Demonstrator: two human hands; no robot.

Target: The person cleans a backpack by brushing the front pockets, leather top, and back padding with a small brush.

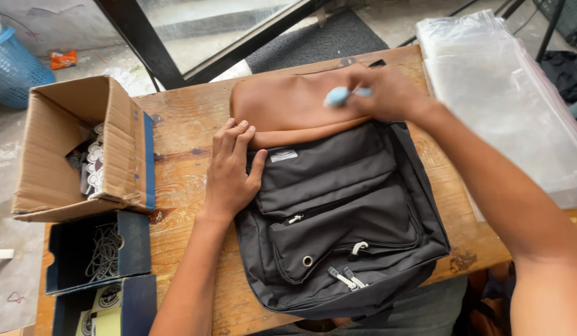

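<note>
A black backpack [338, 224] with a tan leather-look top panel [288, 106] lies flat on a wooden table [176, 124], its zip pockets facing up. My left hand [229, 171] rests flat on the bag's left edge, fingers spread over the seam between the tan and black parts. Over the upper right of the tan panel, my right hand [385, 93] is blurred and grips a small light-blue object [338, 95]. What that object is cannot be told.
An open cardboard box [77, 149] with printed tags stands at the table's left. Two dark blue trays [96, 249] with cords and cards sit below it. A stack of clear plastic bags [506, 106] lies at the right. A blue basket [15, 68] stands on the floor.
</note>
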